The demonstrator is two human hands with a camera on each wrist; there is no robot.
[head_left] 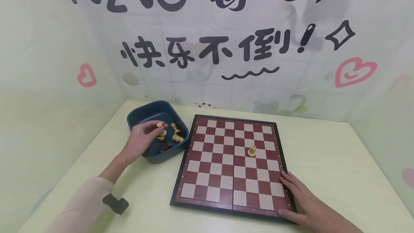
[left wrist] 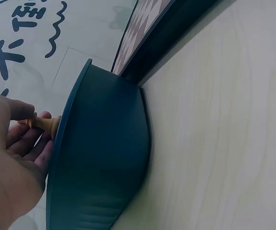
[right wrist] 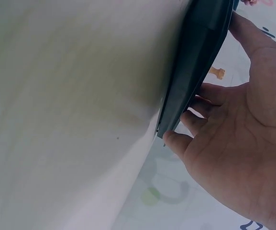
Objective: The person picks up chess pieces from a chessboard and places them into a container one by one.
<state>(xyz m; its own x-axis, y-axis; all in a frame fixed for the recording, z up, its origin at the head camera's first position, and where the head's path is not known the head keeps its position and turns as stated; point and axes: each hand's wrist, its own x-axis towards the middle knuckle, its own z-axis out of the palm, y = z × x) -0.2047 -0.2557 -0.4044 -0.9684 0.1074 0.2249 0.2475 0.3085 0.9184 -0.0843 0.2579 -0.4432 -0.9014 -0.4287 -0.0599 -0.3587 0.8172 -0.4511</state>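
Observation:
My left hand [head_left: 143, 136] is over a dark blue plastic bin [head_left: 185, 125] and pinches a cream chess piece [left wrist: 46, 124] between thumb and fingers. In the left wrist view the piece overlaps the bin's rim. Inside the bin lie several cream chess pieces [head_left: 177, 138] and a dark brown one [head_left: 165, 147]. My right hand [head_left: 307, 199] rests at the near right corner of a red-and-white chessboard [head_left: 233, 209], its fingertips on the side edge and the thumb on the front edge. One cream chess piece [head_left: 252, 151] stands on the right half of the board.
The bin stands beside the board's far left corner, on a pale wood-grain table [head_left: 323, 154]. A wall sheet [head_left: 210, 89] with black lettering and pink hearts rises behind the table. A black strap end [head_left: 115, 204] hangs from the left sleeve.

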